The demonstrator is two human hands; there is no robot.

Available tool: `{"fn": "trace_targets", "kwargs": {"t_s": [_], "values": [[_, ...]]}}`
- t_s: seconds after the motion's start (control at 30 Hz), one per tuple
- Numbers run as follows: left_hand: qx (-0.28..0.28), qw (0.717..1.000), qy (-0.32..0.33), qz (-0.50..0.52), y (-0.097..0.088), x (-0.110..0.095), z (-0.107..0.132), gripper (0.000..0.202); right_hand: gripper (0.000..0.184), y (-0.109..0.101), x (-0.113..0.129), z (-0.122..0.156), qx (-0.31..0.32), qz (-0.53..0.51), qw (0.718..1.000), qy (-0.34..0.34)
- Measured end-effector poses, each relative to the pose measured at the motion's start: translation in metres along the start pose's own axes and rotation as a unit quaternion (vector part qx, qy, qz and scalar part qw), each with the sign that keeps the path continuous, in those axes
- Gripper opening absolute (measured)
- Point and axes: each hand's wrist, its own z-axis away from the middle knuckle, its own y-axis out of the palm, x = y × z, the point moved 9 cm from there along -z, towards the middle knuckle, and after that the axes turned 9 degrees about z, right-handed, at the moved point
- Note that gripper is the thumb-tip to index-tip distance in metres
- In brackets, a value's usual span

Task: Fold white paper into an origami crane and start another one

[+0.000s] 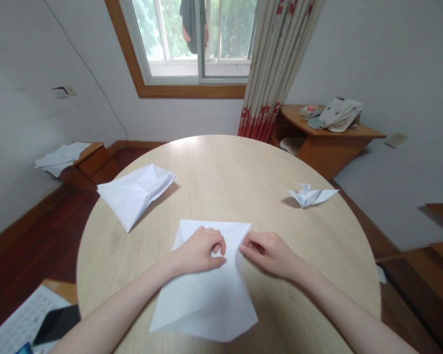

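Observation:
A folded white sheet of paper [206,300] lies on the round table in front of me, its near edge lifting a little. My left hand [203,248] rests on top of the sheet with curled fingers, thumb and index apart and nothing between them. At the sheet's right edge, my right hand [268,250] is closed, thumb and index pinching the paper near its upper right corner. A folded paper crane [306,195] stands to the right, apart from both hands. Off to the left sits a larger stack of creased white paper [138,189].
The round wooden table [221,187] has a curved edge all around. A dark phone [57,324] and a printed sheet [20,314] lie at the lower left. Beyond the table are a curtain [273,69], a wooden desk [339,147] with a bag, and a low cabinet [96,160].

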Motion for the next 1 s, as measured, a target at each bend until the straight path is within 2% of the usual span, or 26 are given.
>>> {"fn": "trace_targets", "kwargs": {"t_s": [0.13, 0.27, 0.37, 0.53, 0.8, 1.0], "values": [[-0.016, 1.000, 0.020, -0.012, -0.003, 0.005, -0.002, 0.016, 0.020, -0.018, -0.002, -0.003, -0.085, 0.013, 0.996, -0.017], [-0.037, 0.998, 0.037, -0.035, -0.004, 0.006, -0.001, 0.023, 0.024, -0.016, 0.012, -0.004, -0.112, 0.049, 0.988, -0.093], [-0.045, 0.997, 0.046, -0.053, -0.003, 0.004, 0.000, 0.025, 0.027, -0.009, 0.017, -0.005, -0.098, 0.050, 0.988, -0.111], [-0.048, 0.995, 0.048, -0.072, -0.003, 0.002, 0.000, 0.017, 0.029, -0.009, 0.007, -0.005, -0.084, 0.007, 0.992, -0.090], [-0.083, 0.991, 0.050, -0.089, -0.006, 0.005, 0.000, 0.015, 0.017, -0.012, -0.001, -0.003, -0.039, -0.031, 0.995, -0.090], [-0.166, 0.982, 0.082, -0.041, -0.022, 0.007, 0.004, 0.029, 0.014, -0.009, -0.003, -0.005, -0.005, 0.003, 0.996, -0.086]]}}
